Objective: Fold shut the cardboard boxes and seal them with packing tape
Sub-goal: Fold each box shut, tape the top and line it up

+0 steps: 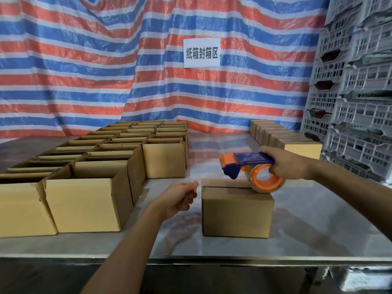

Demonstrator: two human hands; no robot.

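Hands: right hand (286, 164) grips tape dispenser (250, 160) pointing left over box (237, 213); left hand (180, 198) curled, hold unclear.

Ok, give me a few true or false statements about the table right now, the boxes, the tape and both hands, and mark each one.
1. The right hand grips the tape dispenser over the closed box. True.
2. The boxes on the left of the table are taped shut. False: those open boxes have their tops open.
3. The closed box stands apart from the open boxes. True.
4. The grey crates are stacked on the left. False: they stand on the right.
5. The left hand rests on the dispenser. False: it is beside the closed box's upper left edge.
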